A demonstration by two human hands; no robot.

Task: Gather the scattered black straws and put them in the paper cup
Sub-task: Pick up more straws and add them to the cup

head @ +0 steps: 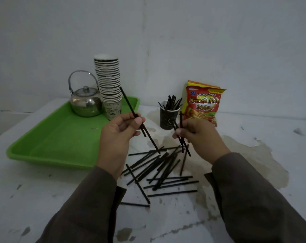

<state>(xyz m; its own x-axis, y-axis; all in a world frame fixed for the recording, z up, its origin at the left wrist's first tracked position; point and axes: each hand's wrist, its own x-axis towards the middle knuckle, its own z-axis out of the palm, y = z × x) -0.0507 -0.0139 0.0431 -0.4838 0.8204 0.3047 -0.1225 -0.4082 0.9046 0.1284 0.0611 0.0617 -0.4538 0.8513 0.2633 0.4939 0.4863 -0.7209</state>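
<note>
Several black straws (159,170) lie scattered in a loose pile on the white table, below and between my hands. My left hand (119,133) is raised above the pile and pinches black straws that slant from upper left to lower right. My right hand (198,135) is closed on a few black straws that point down toward the pile. Behind my right hand stands a dark paper cup (168,118) with several straws sticking up out of it.
A green tray (57,137) at the left holds a metal teapot (85,102) and a tall stack of paper cups (109,86). A red and yellow French fries snack bag (204,102) stands right of the cup. The stained table (254,155) meets a white wall.
</note>
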